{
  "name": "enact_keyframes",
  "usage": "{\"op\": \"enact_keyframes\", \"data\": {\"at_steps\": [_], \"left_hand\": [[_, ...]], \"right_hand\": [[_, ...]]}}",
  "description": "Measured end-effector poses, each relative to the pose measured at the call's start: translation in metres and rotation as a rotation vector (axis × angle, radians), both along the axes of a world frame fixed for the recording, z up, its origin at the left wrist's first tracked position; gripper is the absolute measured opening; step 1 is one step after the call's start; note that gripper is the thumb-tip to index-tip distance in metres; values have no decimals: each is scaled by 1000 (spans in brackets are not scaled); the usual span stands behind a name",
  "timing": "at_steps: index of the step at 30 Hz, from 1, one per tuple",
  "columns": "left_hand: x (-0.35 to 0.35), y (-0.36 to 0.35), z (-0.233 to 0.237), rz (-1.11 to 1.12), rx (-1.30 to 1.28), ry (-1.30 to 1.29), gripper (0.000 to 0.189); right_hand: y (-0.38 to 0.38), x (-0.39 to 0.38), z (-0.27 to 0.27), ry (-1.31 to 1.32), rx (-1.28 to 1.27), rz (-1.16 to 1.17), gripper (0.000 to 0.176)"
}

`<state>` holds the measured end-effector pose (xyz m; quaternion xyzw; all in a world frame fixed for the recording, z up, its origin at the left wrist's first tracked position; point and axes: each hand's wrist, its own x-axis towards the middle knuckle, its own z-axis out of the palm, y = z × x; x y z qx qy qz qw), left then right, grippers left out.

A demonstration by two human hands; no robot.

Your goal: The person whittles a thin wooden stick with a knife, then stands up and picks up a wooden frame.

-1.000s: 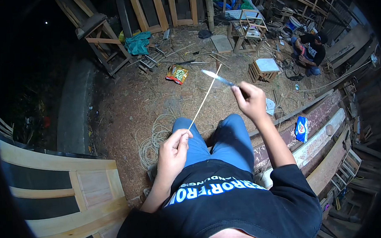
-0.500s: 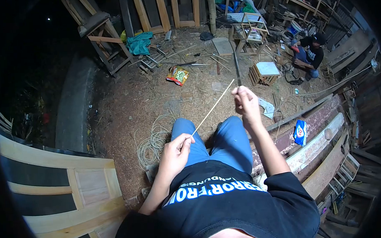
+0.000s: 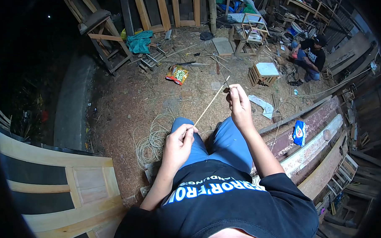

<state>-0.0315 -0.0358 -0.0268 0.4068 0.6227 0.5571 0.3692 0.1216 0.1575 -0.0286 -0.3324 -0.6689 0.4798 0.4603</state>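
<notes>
My left hand (image 3: 179,145), closed in a pinch above my left thigh, grips the lower end of a thin pale bamboo stick (image 3: 210,105). The stick slants up and away to the right. Farther forward, my right hand (image 3: 240,105) is closed round a knife (image 3: 227,81), whose narrow dark blade shows foreshortened beside the stick's far tip. Its handle is hidden inside my fingers. Blade and stick tip overlap in this view.
A bundle of thin strips (image 3: 151,139) lies left of my knees. A snack packet (image 3: 177,74) and a wooden crate (image 3: 262,74) are on the ground ahead. A blue packet (image 3: 299,133) rests on planks at right. Another person (image 3: 312,56) crouches at far right.
My right hand has moved slightly left, and the knife has swung from pointing upward to a short, foreshortened angle by the stick's tip. The left hand has barely moved.
</notes>
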Motion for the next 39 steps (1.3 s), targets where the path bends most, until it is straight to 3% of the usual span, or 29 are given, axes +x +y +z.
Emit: {"op": "enact_keyframes", "data": {"at_steps": [3, 7, 9, 11, 12, 15, 19, 23, 25, 27, 29, 31, 33, 35, 36, 39], "left_hand": [[-1, 0, 6, 40, 17, 54, 13], [0, 1, 14, 99, 39, 125, 12], [-1, 0, 17, 118, 63, 170, 11], [2, -1, 20, 138, 101, 234, 11], [4, -3, 21, 126, 83, 211, 11], [2, -4, 27, 115, 68, 204, 10], [3, -9, 29, 126, 60, 248, 10], [7, -8, 35, 103, 61, 206, 11], [6, -9, 36, 90, 64, 177, 12], [7, -10, 32, 91, 70, 152, 12], [10, -9, 37, 87, 47, 149, 12], [11, -12, 38, 76, 20, 126, 12], [5, -13, 33, 80, 28, 132, 12], [6, -16, 25, 92, 23, 119, 12], [7, -16, 23, 102, 22, 113, 12], [7, -16, 27, 107, 26, 153, 11]], "right_hand": [[-14, 5, 11, -261, 307, -91, 17], [-52, 12, 4, -432, 669, 138, 12], [-40, 13, 3, -328, 671, 30, 12], [-22, 13, 17, -295, 470, -130, 13], [-21, 15, 22, -317, 549, -147, 12], [-48, 23, 27, -482, 766, 134, 11], [-13, 24, 32, -337, 588, -165, 9], [-51, 29, 37, -479, 774, 133, 16], [-33, 30, 28, -375, 761, 2, 16], [-12, 30, 32, -322, 513, -167, 7], [-18, 33, 14, -325, 669, -50, 12], [-51, 35, 31, -507, 796, 183, 15], [-29, 34, 14, -357, 810, 16, 16], [0, 35, 21, -377, 514, -218, 13], [2, 39, 25, -397, 603, -222, 11], [-38, 33, 28, -345, 790, 101, 14]]}}
